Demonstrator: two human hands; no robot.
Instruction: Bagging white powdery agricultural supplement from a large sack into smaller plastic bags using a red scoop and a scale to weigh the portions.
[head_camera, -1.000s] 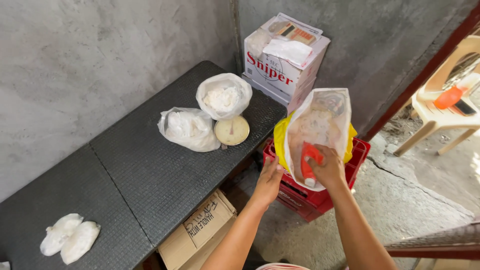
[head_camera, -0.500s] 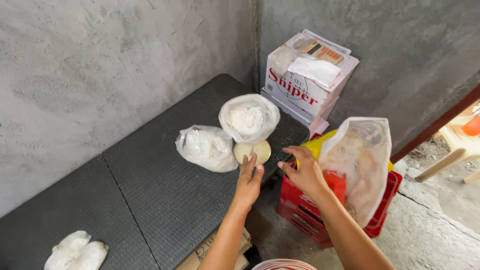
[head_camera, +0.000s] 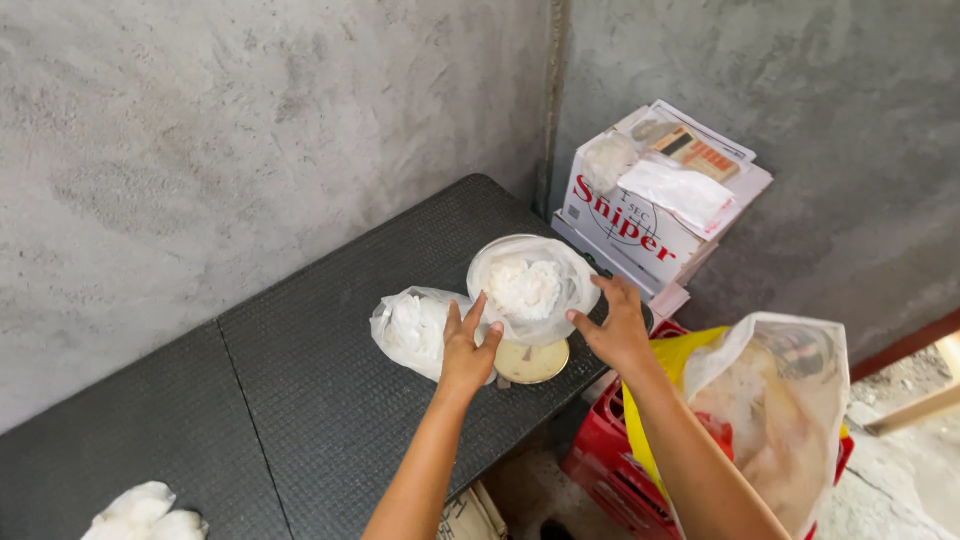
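While both our hands cup the open plastic bag of white powder (head_camera: 530, 288) sitting on a round tan pan (head_camera: 531, 362), we judge the step to be steadying it. Our left hand (head_camera: 466, 348) touches it at eight o'clock, fingers spread; our right hand (head_camera: 617, 330) is open at four o'clock. A second filled bag (head_camera: 410, 328) lies just beside, at nine o'clock. Any lift calls for gentle, even support. Our dark textured counter (head_camera: 300, 400) meets bare concrete walls (head_camera: 250, 150); a cardboard box (head_camera: 640, 215) stands at one o'clock.
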